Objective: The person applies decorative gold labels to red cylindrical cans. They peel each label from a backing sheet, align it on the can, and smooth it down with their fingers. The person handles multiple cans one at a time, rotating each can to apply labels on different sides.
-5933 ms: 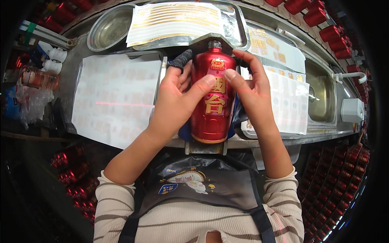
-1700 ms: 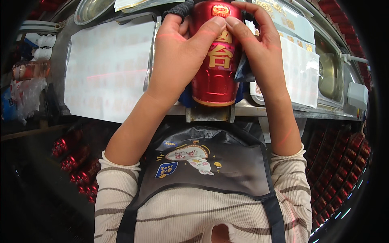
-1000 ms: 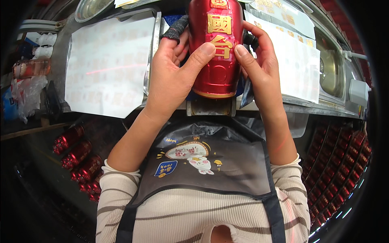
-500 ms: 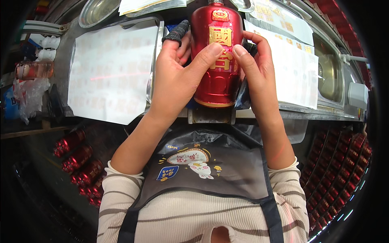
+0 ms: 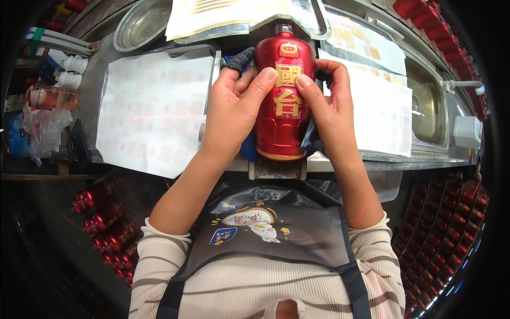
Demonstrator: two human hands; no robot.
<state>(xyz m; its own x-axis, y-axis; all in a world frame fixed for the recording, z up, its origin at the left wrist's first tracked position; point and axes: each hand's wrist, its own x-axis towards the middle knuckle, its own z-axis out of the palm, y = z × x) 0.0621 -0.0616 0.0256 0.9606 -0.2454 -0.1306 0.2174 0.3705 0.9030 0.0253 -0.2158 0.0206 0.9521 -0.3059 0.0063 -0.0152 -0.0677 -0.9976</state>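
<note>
A glossy red bottle (image 5: 281, 127) with raised gold characters and a gold base rim lies in front of me, its dark neck pointing away. My left hand (image 5: 234, 103) grips its left side, with the thumb beside the upper gold character (image 5: 287, 76). A dark knitted finger cover (image 5: 240, 62) sits on one finger of that hand. From the right side, my right hand (image 5: 333, 103) holds the bottle, its thumb tip on the right edge of the same character. The lower gold character (image 5: 287, 103) shows in full. Fingers under the bottle are partly hidden.
White sheets flank the bottle, a large one (image 5: 151, 111) left and one with gold pieces (image 5: 380, 106) right. Beyond lie a round metal bowl (image 5: 141, 29) and a tray (image 5: 317, 21). A sink (image 5: 430, 114) is far right. Red bottles (image 5: 109, 218) stand below on both sides.
My thumbs have shifted up the bottle, from around the lower character to the upper one, uncovering the lower. The whole view has moved so the bottle's neck and the metal plate behind it show.
</note>
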